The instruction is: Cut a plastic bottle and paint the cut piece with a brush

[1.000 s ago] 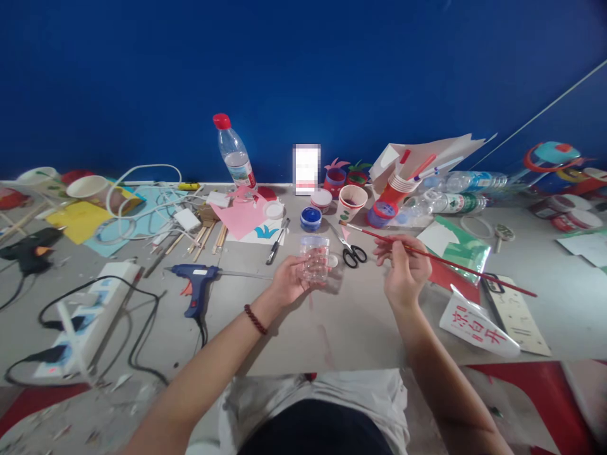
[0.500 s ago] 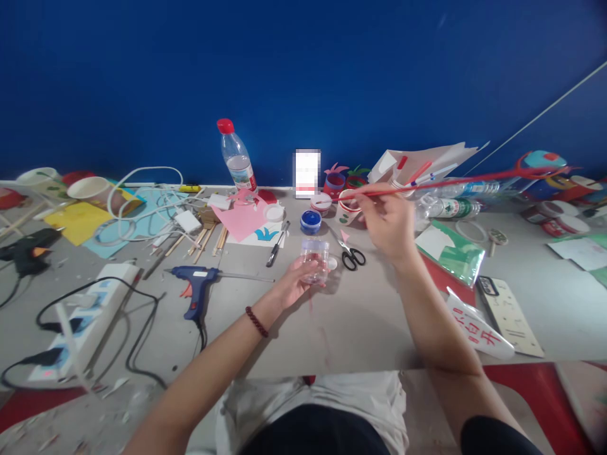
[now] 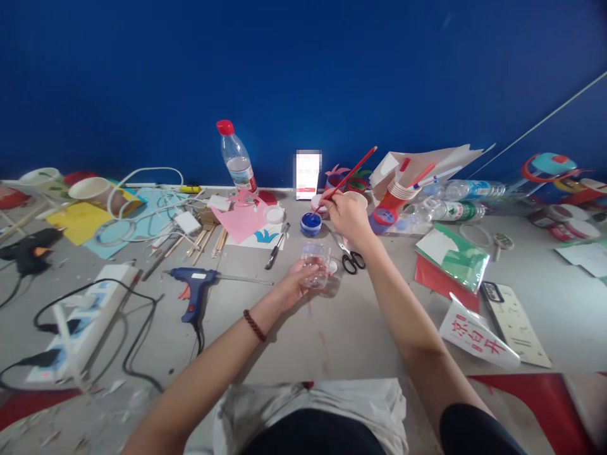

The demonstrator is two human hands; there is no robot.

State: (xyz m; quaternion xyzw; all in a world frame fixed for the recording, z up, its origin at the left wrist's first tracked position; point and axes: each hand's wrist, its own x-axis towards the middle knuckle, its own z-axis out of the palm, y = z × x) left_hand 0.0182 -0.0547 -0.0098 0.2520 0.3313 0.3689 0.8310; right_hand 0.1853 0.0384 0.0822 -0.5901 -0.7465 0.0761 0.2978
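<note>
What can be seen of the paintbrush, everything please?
The paintbrush is long and thin, its red handle, perhaps painted wood, ending in a pale upper tip. It slants, top leaning right, gripped low by the right hand. Its lower end is at the open jar of blue paint; bristles are too small to make out.

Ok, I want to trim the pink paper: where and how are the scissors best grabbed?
Best by the black handle loops of the scissors, I'd say, from the person's side: they lie flat, loops toward the person and blades pointing away. The right forearm passes just right of them, so come in left of it.
</note>
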